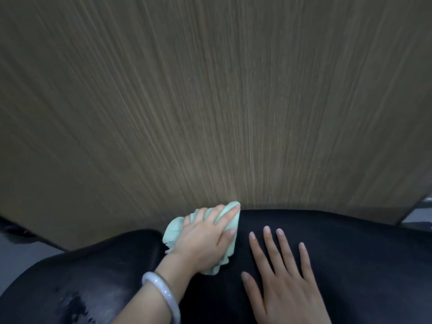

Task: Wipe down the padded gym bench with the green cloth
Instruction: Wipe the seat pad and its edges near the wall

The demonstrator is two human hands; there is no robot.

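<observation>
Left hand (pixel 205 239) grips green cloth (pixel 230 220) on bench (pixel 350 242), right hand (pixel 287 284) spread flat

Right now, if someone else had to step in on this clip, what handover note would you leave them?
Left hand: grips the bunched green cloth, pressing it on the black bench pad near its far edge by the wood-grain wall.
Right hand: flat on the pad, fingers spread, holding nothing.
Done: cannot tell how much is wiped; wet-looking patch at near left.
Left: probably the rest of the pad.

cloth (pixel 230 215) on bench (pixel 350 242), wall (pixel 210 101) behind
</observation>
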